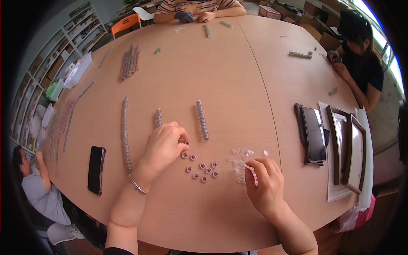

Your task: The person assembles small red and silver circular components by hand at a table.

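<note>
My left hand [166,146] pinches a small round piece with a dark red centre [186,143] between thumb and fingertips. Just below it, several like pieces [202,165] lie loose on the table. My right hand [267,182] is at the pile of small clear plastic pieces [239,163], its fingers closed on a clear plastic piece [253,175]. Beyond my left hand stretches a short stacked roll of round pieces [159,115], partly hidden by the hand. A longer roll [202,120] lies to its right, and the longest roll [126,131] lies to the left.
A black phone [97,170] lies at left; a larger phone [313,134] rests on a dark case at right, beside brown frames [348,148]. Bundled coloured rolls [129,63] lie farther off. Other people sit around the wooden table [191,63], two handling small pieces.
</note>
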A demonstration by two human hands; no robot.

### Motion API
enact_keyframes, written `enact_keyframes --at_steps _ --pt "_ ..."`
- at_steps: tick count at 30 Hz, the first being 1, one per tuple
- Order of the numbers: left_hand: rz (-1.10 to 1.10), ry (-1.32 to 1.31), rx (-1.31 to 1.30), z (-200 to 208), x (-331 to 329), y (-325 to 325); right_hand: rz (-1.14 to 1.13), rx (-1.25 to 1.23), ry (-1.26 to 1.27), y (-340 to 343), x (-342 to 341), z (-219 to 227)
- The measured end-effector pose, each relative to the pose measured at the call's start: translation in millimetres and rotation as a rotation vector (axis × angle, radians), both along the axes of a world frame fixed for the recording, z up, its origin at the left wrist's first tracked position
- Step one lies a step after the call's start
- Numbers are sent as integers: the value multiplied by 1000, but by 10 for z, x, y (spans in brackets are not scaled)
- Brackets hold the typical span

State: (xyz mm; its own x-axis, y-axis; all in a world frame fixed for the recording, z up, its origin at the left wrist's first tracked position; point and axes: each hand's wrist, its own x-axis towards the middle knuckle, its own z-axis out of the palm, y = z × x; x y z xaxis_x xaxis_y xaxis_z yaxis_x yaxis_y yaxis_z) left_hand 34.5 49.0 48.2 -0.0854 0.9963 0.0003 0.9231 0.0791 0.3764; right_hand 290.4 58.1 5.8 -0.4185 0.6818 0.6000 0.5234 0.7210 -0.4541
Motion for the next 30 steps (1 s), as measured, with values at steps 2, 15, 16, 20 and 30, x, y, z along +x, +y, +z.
enact_keyframes --at_steps 2,15,16,20,30 --pt "3 -48 -35 0 52 11 10 0 2 -1 -6 10" --pt "-170 -950 -131 -4 688 -236 75 -205 250 -151 -113 -32" --pt "-169 -951 -132 -29 699 -248 61 -194 276 -152 -110 -31" --pt "-154 -985 -2 -86 735 -289 58 -181 322 -166 -117 -12" --pt "-407 -442 472 -118 790 -365 84 -90 223 -153 -103 34"
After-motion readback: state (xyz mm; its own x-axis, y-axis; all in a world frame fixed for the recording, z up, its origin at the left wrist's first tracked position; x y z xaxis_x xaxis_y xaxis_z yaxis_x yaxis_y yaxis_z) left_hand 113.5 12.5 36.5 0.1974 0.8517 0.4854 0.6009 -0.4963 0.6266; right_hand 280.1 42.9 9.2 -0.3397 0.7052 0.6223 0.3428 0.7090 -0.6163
